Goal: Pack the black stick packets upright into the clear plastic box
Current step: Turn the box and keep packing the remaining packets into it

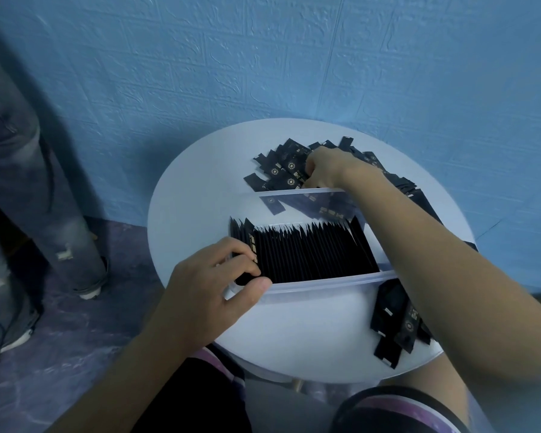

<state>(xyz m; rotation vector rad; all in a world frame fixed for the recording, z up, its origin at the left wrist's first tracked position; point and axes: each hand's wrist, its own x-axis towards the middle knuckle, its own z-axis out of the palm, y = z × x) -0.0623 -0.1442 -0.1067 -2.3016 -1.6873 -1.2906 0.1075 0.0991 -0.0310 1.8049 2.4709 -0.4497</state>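
Your left hand (213,276) is curling round the left end of the upright packets (310,251), thumb lying on the rim of the clear plastic box (325,284). Those thin, flat black sticks are standing in a tight row inside it. Your right hand (328,170) is reaching over the box, arm stretched out, fingers bending into the loose pile (281,167) on the smooth round white table (294,332). Whether they're gripping a packet, I can't tell.

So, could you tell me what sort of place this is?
Probably a home or small informal workroom, not a factory: a small round white table against a blue brick-patterned wall, with loose black stick packets heaped beside a clear plastic box.
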